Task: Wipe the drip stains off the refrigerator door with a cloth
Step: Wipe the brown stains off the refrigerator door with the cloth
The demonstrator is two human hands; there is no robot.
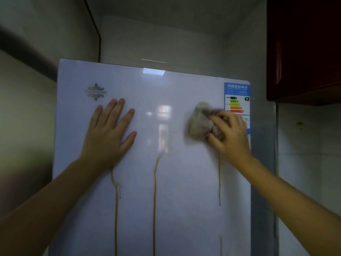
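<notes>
Left hand (108, 133) flat, fingers spread on refrigerator door (175, 182), right hand (228, 133) gripping bunched cloth (200, 122), 3 drip stains (154, 191) below

The only camera sits on the person's head, a wide-angle view facing straight ahead at the upper refrigerator door (166, 89), near enough that the door fills most of the frame, with wall (156, 34) above and a dark cabinet (304, 48) at right.

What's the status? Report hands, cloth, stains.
Left hand flat on refrigerator door. Right hand grips cloth on door beside energy label. Yellow drip stains run below, unwiped. Nothing in the way.
</notes>
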